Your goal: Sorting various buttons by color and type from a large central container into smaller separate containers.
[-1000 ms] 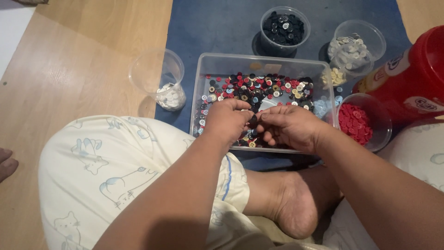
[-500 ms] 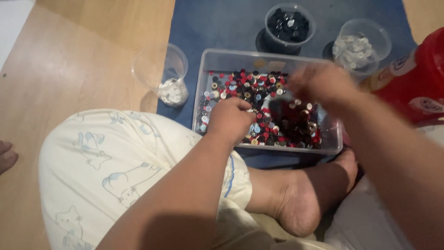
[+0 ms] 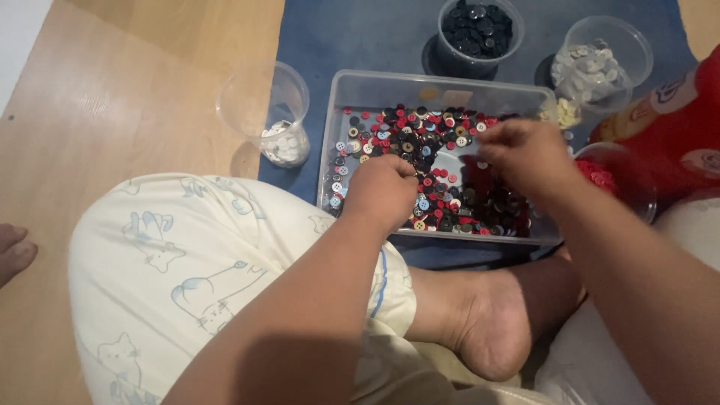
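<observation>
A clear plastic tray [image 3: 390,84] lies on a blue mat and holds a heap of mixed buttons [image 3: 420,135] in red, black, white and blue. My left hand [image 3: 382,189] rests curled at the tray's near left, fingertips down among the buttons. My right hand [image 3: 525,154] hovers above the tray's right half with fingertips pinched together; anything between them is too small to make out. Around the tray stand clear cups: one with white buttons [image 3: 281,142], one with black buttons [image 3: 478,30], one with pale grey buttons [image 3: 592,67], one with red buttons [image 3: 607,180].
A red container [image 3: 675,127] stands at the right edge behind the red-button cup. The blue mat [image 3: 360,37] lies on a wooden floor [image 3: 112,112]. My folded legs in pale printed shorts and a bare foot [image 3: 480,330] fill the foreground. Another foot's toes [image 3: 11,251] show at far left.
My right hand went from the tray's near middle up to the far right corner, then came back a little over the tray's right half. My left hand stayed put.
</observation>
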